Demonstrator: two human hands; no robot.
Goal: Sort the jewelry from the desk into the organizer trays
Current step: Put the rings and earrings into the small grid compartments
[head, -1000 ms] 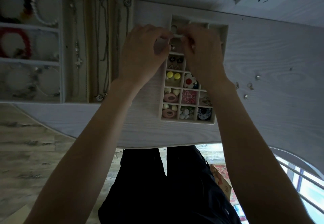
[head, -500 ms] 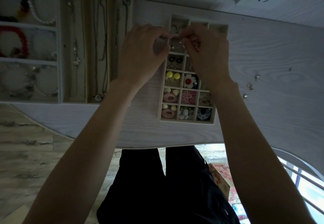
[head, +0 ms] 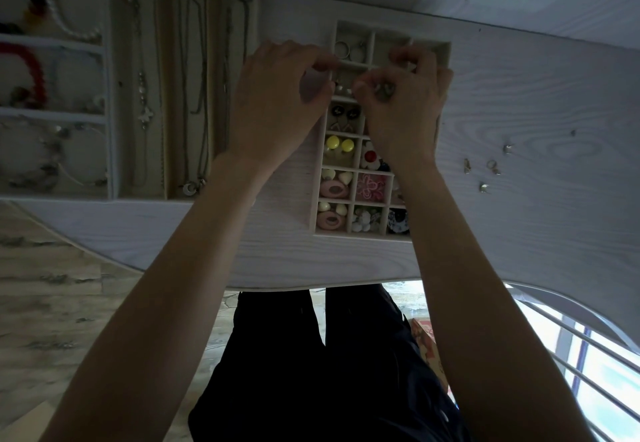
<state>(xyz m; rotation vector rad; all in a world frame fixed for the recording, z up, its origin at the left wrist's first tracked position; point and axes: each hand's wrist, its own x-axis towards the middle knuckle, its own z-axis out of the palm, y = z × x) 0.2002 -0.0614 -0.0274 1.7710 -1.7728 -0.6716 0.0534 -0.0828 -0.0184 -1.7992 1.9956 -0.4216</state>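
Both hands are held curled over the far compartments of an earring tray (head: 377,232): the left hand (head: 277,102) pinching, its contents unclear; the right hand (head: 405,102) gripping a small metal earring (head: 382,90). Loose earrings (head: 485,168) are left on the table (head: 536,95).

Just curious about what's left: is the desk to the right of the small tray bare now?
No, a few small loose pieces lie on the desk there.
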